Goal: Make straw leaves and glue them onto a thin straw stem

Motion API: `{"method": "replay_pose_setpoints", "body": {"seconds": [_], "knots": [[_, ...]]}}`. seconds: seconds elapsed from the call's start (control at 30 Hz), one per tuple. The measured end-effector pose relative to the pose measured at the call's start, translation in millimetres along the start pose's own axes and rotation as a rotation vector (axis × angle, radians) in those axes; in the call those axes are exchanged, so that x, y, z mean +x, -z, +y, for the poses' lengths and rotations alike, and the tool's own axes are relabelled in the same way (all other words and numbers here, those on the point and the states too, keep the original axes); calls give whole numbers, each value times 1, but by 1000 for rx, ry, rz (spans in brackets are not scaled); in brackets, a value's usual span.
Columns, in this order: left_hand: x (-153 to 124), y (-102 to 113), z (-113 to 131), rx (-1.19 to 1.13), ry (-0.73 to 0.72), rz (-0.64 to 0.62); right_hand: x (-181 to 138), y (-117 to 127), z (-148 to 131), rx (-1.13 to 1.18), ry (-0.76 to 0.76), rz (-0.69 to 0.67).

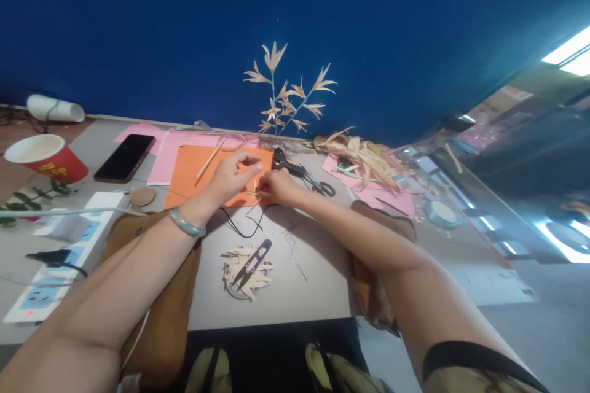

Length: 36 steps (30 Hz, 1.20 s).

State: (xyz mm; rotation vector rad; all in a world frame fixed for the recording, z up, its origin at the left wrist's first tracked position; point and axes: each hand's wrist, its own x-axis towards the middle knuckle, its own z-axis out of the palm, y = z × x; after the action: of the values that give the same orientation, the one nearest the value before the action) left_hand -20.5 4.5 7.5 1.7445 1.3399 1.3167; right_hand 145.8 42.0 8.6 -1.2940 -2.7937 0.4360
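My left hand (230,177) is over an orange sheet of paper (184,178), its thumb and fingers curved and apart with nothing visible between them. Close to its right, my right hand (278,187) has its fingers pinched together. Small pale slivers show by its fingertips, but what it grips is too small to make out. Just behind the right hand lie a black glue gun (288,163) and dark-handled scissors (326,188). Nearer me, purple thread snips (252,264) rest on a small heap of pale husk pieces (258,287).
Upright at the back stands a branch of dried husk flowers (286,104). A husk pile (364,156) lies right on pink paper (401,199). At left are a phone (125,158), a red paper cup (59,159) and a power strip (46,291) with cords.
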Motion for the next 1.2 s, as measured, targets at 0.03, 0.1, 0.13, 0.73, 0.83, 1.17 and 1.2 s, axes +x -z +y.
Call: {"method": "replay_pose_setpoints", "body": {"seconds": [0.03,0.1,0.13,0.73,0.83,1.17,1.2], "knots": [[1,-1,-4,-2,36,45,0,0,0,25,-5,-1],[2,-2,-9,-44,123,84,-2,3,1,119,-13,9],[2,-2,-9,-83,171,88,-3,5,2,192,-17,24],[-2,-1,11,-345,552,-116,-24,4,8,1060,-136,138],[-1,0,14,-352,550,-119,-27,6,12,1065,-184,138],[-2,1,23,-353,445,-159,-22,8,-2,972,-84,135],[-2,1,22,-342,445,-150,-20,7,-4,934,-86,154]]}}
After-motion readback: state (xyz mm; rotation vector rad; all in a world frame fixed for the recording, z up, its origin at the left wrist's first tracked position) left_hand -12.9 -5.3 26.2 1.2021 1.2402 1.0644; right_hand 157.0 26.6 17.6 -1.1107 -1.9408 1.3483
